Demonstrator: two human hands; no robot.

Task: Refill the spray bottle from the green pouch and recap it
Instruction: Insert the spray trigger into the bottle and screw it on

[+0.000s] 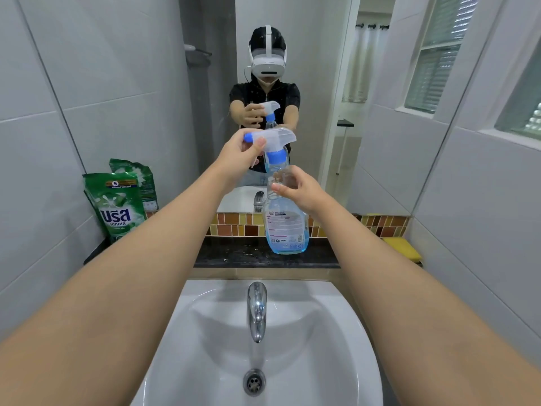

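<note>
The spray bottle (286, 227) is standing upright on the dark counter ledge (251, 253) behind the sink (257, 347), holding pale blue liquid. Its trigger head (270, 139) is sitting on the neck by a blue collar — the left hand (238, 158) is pinching that head, thumb and fingers pressed together on the clear plastic just behind the blue nozzle tip. Below those fingers, the right hand (301, 187) is wrapping the bottle's clear neck, fingertips curled round it and touching it. Well to the left of the left hand, the green pouch (115, 208) is leaning against the tiled wall, apart from both hands. Under the forearms the chrome tap (257, 310) is pointing down into the white basin — the mirror (263, 98) beyond the fingers is reflecting the same grip.
</note>
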